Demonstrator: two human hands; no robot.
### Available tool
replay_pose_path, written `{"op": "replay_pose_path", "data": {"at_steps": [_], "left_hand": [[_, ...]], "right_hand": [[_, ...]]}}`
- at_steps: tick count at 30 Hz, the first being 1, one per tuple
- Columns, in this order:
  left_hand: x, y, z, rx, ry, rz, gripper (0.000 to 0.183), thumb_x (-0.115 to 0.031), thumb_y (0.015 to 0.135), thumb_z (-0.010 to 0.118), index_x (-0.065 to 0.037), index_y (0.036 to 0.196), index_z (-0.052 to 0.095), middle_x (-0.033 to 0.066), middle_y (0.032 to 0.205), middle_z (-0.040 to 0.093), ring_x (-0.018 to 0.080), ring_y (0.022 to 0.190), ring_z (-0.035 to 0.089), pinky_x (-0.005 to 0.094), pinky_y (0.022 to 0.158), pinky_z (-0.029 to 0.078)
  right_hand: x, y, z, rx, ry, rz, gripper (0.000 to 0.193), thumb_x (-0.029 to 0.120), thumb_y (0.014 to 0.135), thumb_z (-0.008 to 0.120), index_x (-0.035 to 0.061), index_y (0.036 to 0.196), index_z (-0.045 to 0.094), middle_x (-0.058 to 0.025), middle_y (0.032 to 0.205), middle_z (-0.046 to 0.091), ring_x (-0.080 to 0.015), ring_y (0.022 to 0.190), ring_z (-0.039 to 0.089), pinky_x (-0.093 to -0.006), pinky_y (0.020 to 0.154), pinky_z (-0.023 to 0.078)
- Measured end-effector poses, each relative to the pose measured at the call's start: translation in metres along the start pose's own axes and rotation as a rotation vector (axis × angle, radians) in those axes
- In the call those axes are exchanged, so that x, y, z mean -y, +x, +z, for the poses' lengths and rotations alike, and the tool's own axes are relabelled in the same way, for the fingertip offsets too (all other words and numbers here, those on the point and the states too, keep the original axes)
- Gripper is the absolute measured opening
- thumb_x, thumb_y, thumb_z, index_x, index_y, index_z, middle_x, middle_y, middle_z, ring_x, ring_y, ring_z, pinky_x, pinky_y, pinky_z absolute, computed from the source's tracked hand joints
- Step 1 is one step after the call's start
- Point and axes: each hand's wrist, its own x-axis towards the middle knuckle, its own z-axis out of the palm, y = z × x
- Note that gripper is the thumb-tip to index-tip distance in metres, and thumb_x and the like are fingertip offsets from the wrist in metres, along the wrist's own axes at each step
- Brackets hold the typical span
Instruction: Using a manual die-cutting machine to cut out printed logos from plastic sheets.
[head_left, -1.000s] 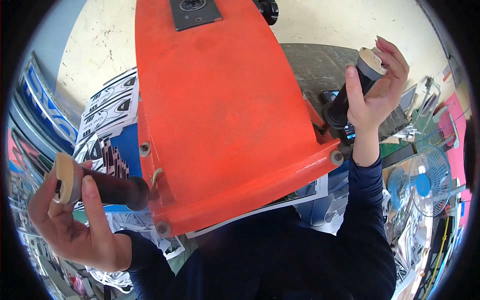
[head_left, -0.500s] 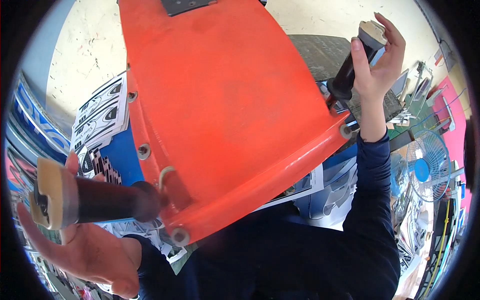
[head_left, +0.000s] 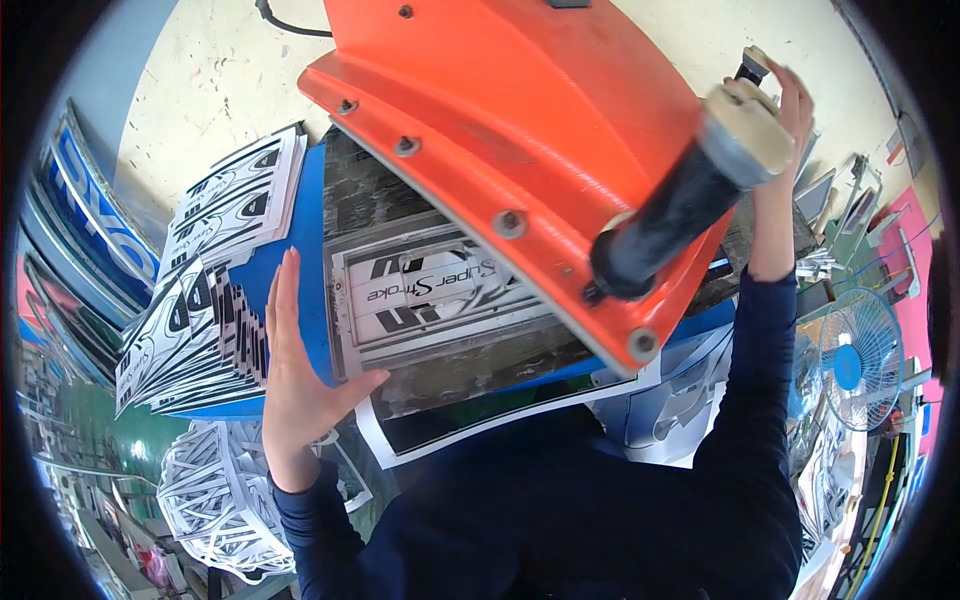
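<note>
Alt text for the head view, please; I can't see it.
An orange-red machine arm slants over a printed sheet, partly hiding it; the right hand is at the arm's far handle, while the near black handle is free. The left hand is open and empty, beside fanned printed sheets on a blue table.

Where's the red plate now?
In the head view, the red plate fills the upper centre, partly hiding the printed sheet on the dark board, up and right of the left hand.

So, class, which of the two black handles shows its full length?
The nearer handle, fixed to the orange cover, in full view; the other handle shows only its top, beside the right hand.
</note>
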Motion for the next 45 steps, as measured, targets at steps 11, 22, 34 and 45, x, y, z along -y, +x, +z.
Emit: {"op": "replay_pose_path", "data": {"at_steps": [11,22,34,45], "left_hand": [[0.031,-0.014,0.017,0.024,-0.269,-0.067,0.130,-0.014,0.055,0.093,0.000,0.161,0.019,0.0215,0.167,0.023,0.0340,0.154,0.026,0.0443,0.125,0.021],[0.034,-0.014,0.019,0.009,-0.223,-0.039,0.127,-0.036,0.062,0.093,0.003,0.160,0.021,0.0222,0.165,0.028,0.0348,0.152,0.030,0.0439,0.124,0.022],[0.035,-0.011,0.018,0.074,-0.200,-0.074,0.133,-0.056,0.063,0.091,0.004,0.159,0.021,0.0234,0.164,0.028,0.0362,0.150,0.031,0.0440,0.122,0.024],[0.032,-0.015,0.016,0.085,-0.088,-0.079,0.132,-0.055,0.063,0.089,0.001,0.160,0.020,0.0234,0.164,0.028,0.0410,0.151,0.027,0.0477,0.121,0.024]], "right_hand": [[0.029,-0.004,-0.029,0.461,1.483,0.712,0.068,0.060,0.102,0.045,-0.0045,0.114,0.065,-0.0111,0.080,0.067,-0.0188,0.079,0.066,-0.0319,0.076,0.051],[-0.053,0.019,0.062,0.080,1.024,0.883,0.026,0.021,0.084,0.080,0.0050,0.074,0.063,-0.0047,0.062,0.060,-0.0147,0.056,0.058,-0.0294,0.056,0.047],[-0.032,-0.011,0.070,-0.113,0.650,0.800,0.054,0.021,0.088,0.075,-0.0042,0.132,0.055,-0.0095,0.102,0.063,-0.0141,0.084,0.061,-0.0296,0.075,0.052],[0.174,-0.109,-0.047,0.780,0.832,-0.240,0.066,0.044,0.076,0.086,0.0057,0.122,0.061,-0.0154,0.118,0.059,-0.0348,0.111,0.058,-0.0480,0.097,0.047]]}}
